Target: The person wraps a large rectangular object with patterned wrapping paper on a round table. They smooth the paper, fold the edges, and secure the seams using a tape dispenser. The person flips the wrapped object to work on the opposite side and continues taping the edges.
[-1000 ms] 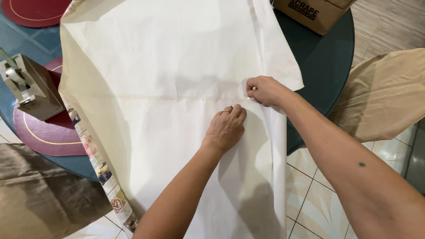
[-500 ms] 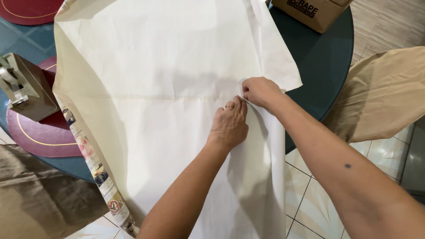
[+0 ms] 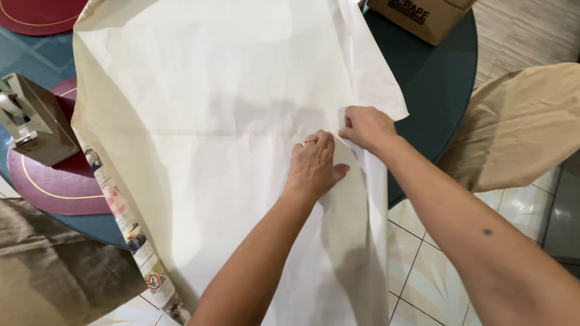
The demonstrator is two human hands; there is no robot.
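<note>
A large sheet of cream paper (image 3: 229, 90) lies plain side up over a round dark teal table (image 3: 432, 78) and hangs off its near edge. My left hand (image 3: 313, 164), a ring on one finger, presses flat on the paper along a crosswise crease. My right hand (image 3: 365, 128) pinches the sheet's right edge just beyond the left hand, at the crease. The paper's printed side shows along its curled left edge (image 3: 124, 217).
A tape dispenser (image 3: 33, 121) stands on a maroon oval placemat (image 3: 54, 187) at the left. Another maroon placemat (image 3: 36, 13) lies at the top left. A cardboard box (image 3: 423, 17) sits at the table's far right. Tan-covered chairs (image 3: 519, 127) flank the table; tiled floor below.
My left hand slid up and right along the crease toward my right hand. My right hand shifted slightly right while keeping its pinch on the edge.
</note>
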